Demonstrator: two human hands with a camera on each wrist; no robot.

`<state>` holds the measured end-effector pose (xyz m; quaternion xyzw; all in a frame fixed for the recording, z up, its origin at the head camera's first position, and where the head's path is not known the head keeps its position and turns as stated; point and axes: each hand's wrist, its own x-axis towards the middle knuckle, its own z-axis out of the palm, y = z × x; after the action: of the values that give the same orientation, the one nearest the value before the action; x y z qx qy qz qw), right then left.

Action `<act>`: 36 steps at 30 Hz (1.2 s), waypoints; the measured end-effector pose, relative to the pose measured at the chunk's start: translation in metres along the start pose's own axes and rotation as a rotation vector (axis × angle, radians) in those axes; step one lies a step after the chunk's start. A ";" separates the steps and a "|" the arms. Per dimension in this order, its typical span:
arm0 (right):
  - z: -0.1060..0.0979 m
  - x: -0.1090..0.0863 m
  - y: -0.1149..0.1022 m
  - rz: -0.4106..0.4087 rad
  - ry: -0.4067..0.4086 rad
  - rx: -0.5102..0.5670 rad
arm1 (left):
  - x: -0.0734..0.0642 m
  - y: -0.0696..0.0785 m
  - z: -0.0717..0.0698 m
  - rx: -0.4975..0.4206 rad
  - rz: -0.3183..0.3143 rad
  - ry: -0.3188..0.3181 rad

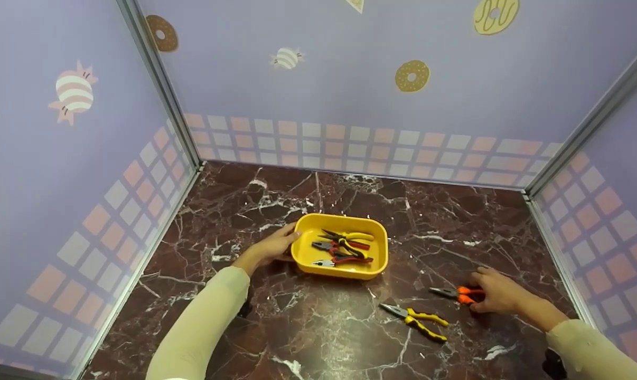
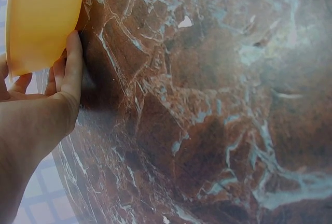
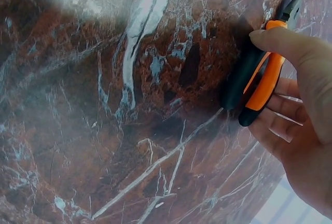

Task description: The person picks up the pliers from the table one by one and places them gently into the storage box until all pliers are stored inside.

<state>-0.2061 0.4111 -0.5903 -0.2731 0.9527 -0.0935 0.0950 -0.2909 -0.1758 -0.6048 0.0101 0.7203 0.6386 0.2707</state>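
Observation:
At the left end of a yellow plastic bin (image 1: 339, 273), my left hand (image 1: 273, 247) grips the wall, thumb at the rim and fingers outside it. Inside the bin lie yellow-and-black pliers (image 1: 358, 236), red-handled pliers (image 1: 324, 246) and silver-nosed pliers (image 1: 326, 263) with red and black handles, partly overlapping. Over on the right, my right hand (image 1: 498, 293) holds orange-and-black pliers (image 3: 267, 86) by the handles, thumb on one side and fingers on the other. Their jaws point left, toward the bin. Another pair of yellow-and-black pliers (image 1: 411, 316) lies on the table between bin and right hand, handles spread.
Dark red marbled tabletop (image 1: 318, 327) runs under everything. Purple panels enclose it: a back wall (image 1: 339, 95), a left wall (image 1: 28, 174) and a right wall (image 1: 625, 174), joined by metal corner posts.

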 end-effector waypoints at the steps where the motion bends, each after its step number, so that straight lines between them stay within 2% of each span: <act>1: 0.000 0.000 0.000 -0.001 0.001 0.002 | 0.000 0.000 0.000 0.000 0.001 -0.001; 9: -0.001 0.002 0.000 -0.020 -0.001 0.001 | 0.002 -0.001 0.000 -0.005 0.006 0.009; 22: -0.003 0.003 -0.001 -0.141 0.019 -0.039 | 0.004 -0.001 -0.001 0.026 0.002 -0.001; 36: -0.004 0.007 -0.012 -0.149 0.018 -0.075 | 0.003 -0.004 -0.001 -0.004 0.000 -0.006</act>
<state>-0.2071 0.3983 -0.5843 -0.3456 0.9334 -0.0672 0.0691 -0.2930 -0.1764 -0.6093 0.0117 0.7183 0.6399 0.2729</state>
